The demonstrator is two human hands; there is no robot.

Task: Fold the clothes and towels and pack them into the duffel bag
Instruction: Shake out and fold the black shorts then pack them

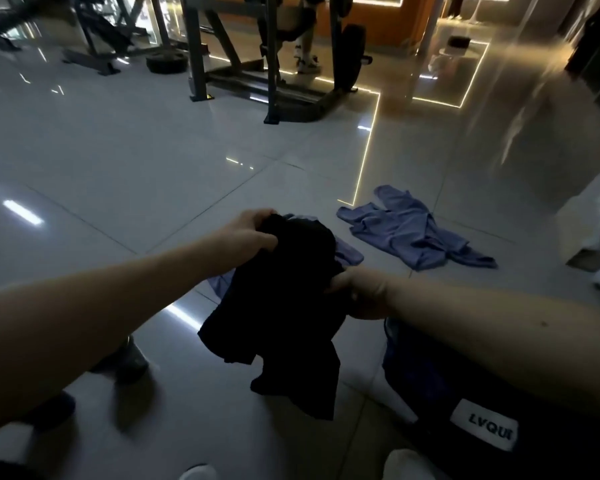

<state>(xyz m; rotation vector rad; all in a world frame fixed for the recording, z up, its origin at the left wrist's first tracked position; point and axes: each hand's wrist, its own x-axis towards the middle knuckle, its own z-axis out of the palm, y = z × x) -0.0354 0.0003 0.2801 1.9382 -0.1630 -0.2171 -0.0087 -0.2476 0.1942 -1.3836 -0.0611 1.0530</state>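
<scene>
Shows a black garment (pixel 284 306) lifted off the floor, crumpled, its lower folds dangling. Finds the left grip (pixel 253 233) clenched on the top edge, fingers curled over the cloth. Finds the right grip (pixel 357 292) pinching the garment's right side, lower down. Places a dark duffel bag (pixel 482 427) on the floor at lower right, just under the right forearm, white label lettered LVQUI. Reveals a pale blue cloth (pixel 350 254) partly hidden behind the black garment, and a second blue garment (pixel 406 233) lying crumpled further right on the glossy grey tiled floor (pixel 153 168). Sets a steel gym rack (pixel 257 64) and a weight plate (pixel 165 64) well beyond, with another person's legs (pixel 305 46) behind the rack.
</scene>
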